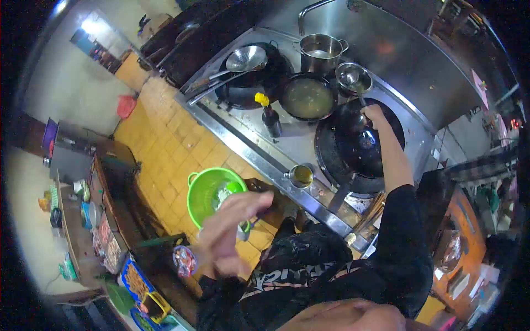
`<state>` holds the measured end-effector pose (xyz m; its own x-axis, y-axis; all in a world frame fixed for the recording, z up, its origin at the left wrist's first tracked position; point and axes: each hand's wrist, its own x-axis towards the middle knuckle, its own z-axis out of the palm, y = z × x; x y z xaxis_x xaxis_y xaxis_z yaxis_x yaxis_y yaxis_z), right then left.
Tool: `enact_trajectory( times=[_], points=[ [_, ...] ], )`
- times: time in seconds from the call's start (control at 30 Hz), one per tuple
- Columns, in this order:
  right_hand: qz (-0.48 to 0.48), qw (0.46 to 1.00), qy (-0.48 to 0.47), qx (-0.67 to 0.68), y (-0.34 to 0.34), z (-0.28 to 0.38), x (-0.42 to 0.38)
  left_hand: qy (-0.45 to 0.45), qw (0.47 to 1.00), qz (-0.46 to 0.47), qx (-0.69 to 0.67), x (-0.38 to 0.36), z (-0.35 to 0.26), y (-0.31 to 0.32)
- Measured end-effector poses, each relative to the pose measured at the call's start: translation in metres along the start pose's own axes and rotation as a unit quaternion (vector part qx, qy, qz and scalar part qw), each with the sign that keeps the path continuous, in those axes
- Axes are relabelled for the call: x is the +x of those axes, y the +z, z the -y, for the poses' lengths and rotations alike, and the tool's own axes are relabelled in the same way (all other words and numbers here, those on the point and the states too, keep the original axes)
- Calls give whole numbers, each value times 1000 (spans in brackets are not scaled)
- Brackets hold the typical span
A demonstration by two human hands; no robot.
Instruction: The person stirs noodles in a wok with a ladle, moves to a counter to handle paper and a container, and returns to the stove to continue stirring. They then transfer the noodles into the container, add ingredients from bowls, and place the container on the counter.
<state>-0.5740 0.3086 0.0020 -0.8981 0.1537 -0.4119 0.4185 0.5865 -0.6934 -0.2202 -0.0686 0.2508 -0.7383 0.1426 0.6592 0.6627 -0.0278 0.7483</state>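
My right hand (375, 115) is closed around the handle of a ladle (361, 91). The ladle's bowl end is over a metal bowl (346, 75) at the back of the stove. Below that hand lies a dark, shiny wok (364, 146) on a burner. To its left, a black pan (307, 99) holds cloudy liquid. My left hand (234, 229) is raised off the stove's front, slightly blurred, fingers stretched and thumb apart, with nothing visible in it. Behind it on the floor stands a bright green bucket (201, 193), partly covered by the hand.
A steel pot (320, 52), a strainer (245, 58) over another wok, and a dark bottle with a yellow top (270, 118) stand on the steel stove (243, 140). A small metal cup (301, 176) sits near its front edge. Food trays (135, 281) line the left counter.
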Motion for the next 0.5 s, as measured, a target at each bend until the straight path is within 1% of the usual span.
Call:
enact_trajectory(
  times=[0.03,0.07,0.1,0.13,0.2,0.23,0.27,0.33,0.37,0.4,0.43,0.47,0.5],
  points=[
    [42,972,56,223,-1,2,-4,-99,995,28,-3,-11,22,-13],
    [81,891,106,434,-3,-1,-10,-199,978,56,-7,-25,46,-26],
    [54,882,98,458,-8,13,-42,-264,963,53,9,-44,70,-36],
    [16,901,86,424,-13,11,-54,-325,944,50,27,-65,93,-43],
    [55,889,82,446,-23,-7,-83,-439,897,41,25,-107,131,-52],
    [28,911,65,406,-27,-11,-107,-465,883,50,47,-129,149,-56],
    [13,909,72,411,-34,-16,-134,-480,868,78,99,-128,146,-53],
    [-8,913,44,406,-36,-29,-179,-497,861,100,39,-150,169,-54],
    [4,907,35,420,-36,-44,-195,-503,856,116,36,-151,171,-52],
    [-5,903,49,427,-30,-57,-211,-504,857,102,-25,-149,174,-48],
    [-25,916,56,398,-28,-59,-234,-503,856,87,-87,-143,180,-47],
    [-43,927,61,366,-28,-56,-258,-507,852,102,-89,-134,182,-50],
    [-92,941,74,316,-21,-47,-278,-493,859,132,-46,-122,182,-50]
  ],
)
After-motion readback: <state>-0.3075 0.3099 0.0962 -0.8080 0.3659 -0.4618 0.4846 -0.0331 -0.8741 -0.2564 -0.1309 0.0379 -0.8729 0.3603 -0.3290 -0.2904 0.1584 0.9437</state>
